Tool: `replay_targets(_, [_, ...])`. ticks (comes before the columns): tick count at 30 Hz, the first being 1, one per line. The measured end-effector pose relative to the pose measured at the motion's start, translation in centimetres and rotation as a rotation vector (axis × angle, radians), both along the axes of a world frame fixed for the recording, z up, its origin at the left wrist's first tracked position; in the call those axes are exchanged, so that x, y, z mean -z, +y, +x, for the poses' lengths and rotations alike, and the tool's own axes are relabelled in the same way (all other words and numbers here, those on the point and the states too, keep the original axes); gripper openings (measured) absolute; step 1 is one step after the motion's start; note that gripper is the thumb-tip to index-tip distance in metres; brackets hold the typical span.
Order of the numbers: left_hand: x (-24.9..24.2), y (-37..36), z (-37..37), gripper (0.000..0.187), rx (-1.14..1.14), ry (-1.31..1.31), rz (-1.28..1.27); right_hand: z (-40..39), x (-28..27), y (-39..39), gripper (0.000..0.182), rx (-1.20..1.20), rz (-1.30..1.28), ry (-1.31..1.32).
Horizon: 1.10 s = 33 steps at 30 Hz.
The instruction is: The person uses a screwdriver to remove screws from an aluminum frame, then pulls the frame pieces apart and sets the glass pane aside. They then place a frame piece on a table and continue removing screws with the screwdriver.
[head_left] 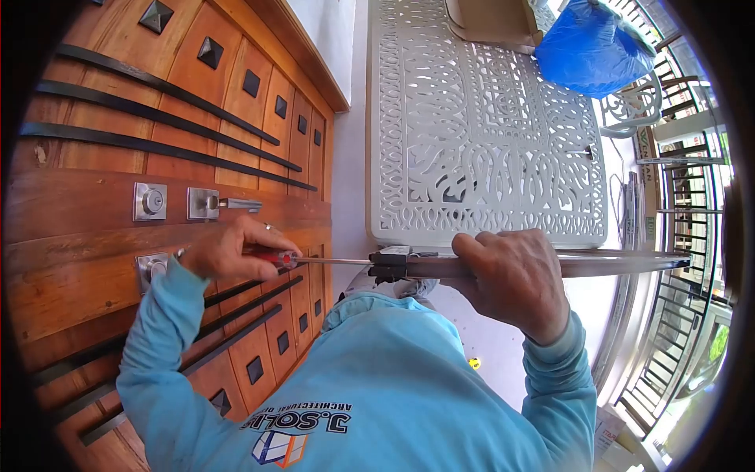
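Left hand (228,250) gripping a red-handled screwdriver (271,256), its shaft running level along the door edge (503,267). Right hand (515,279) closing around that edge, just beside the black latch (391,264). Screwdriver lying near the lower lock (151,267) on the wooden door (94,197). White tabletop (480,126) standing beyond, carrying a blue bag (590,47).

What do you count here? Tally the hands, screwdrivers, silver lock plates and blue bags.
Hands: 2, left hand and right hand, which grips the door edge
Screwdriver: 1
Silver lock plates: 3
Blue bag: 1
Total: 7
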<state>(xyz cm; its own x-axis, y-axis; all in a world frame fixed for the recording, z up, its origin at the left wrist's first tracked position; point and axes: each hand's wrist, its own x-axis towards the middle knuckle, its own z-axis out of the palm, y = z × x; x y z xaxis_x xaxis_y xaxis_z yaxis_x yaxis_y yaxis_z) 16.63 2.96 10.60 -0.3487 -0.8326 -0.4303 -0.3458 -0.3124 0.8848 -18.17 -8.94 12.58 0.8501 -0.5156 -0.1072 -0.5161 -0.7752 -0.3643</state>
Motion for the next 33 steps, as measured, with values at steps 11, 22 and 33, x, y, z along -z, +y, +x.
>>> replay_targets(11, [2.2, -2.7, 1.5, 0.040, 0.240, 0.284, 0.750, 0.2, -0.2, 0.0, 0.024, -0.001, 0.006, 0.044])
replay_targets(22, [0.1, 1.2, -2.2, 0.018, 0.281, -0.751, -0.715, 0.2, -0.1, -0.1, 0.016, -0.009, 0.024, 0.050])
replay_targets(33, [1.5, -1.5, 1.8, 0.050, -0.085, 0.297, 0.509, 0.1, -0.2, -0.1, 0.027, -0.007, 0.019, 0.036])
